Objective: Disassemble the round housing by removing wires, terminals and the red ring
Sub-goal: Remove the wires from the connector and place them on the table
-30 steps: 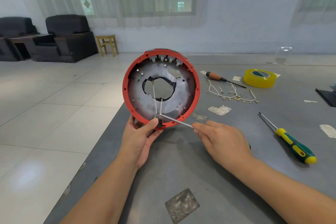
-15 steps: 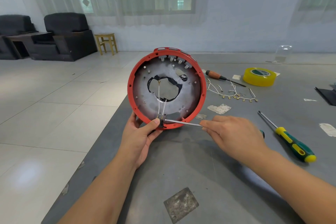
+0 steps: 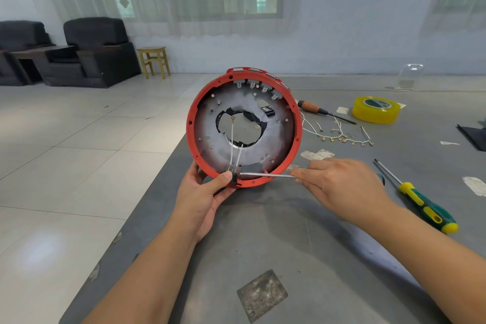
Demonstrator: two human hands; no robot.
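Observation:
The round housing (image 3: 273,137) stands on edge near the table's left edge, its grey inner plate facing me inside the red ring (image 3: 190,126). My left hand (image 3: 203,197) grips the ring's lower rim, thumb on a small black terminal block (image 3: 234,178). Two white wires (image 3: 232,144) run up from that block, one ending in a brass ring lug at the central hole. My right hand (image 3: 339,185) holds a screwdriver (image 3: 265,175), whose metal shaft lies level with its tip at the block. Several metal terminals (image 3: 259,87) sit along the ring's top inside edge.
Removed white wires with brass lugs (image 3: 339,135) lie on the grey table (image 3: 263,244) right of the housing. Behind them are a wooden-handled screwdriver (image 3: 313,108) and a yellow tape roll (image 3: 376,109). A green-yellow screwdriver (image 3: 420,202) lies at right. The table's left edge drops to tiled floor.
The housing and both hands have shifted slightly right and away. The screwdriver shaft has levelled from slanted to nearly horizontal, its tip still at the terminal block.

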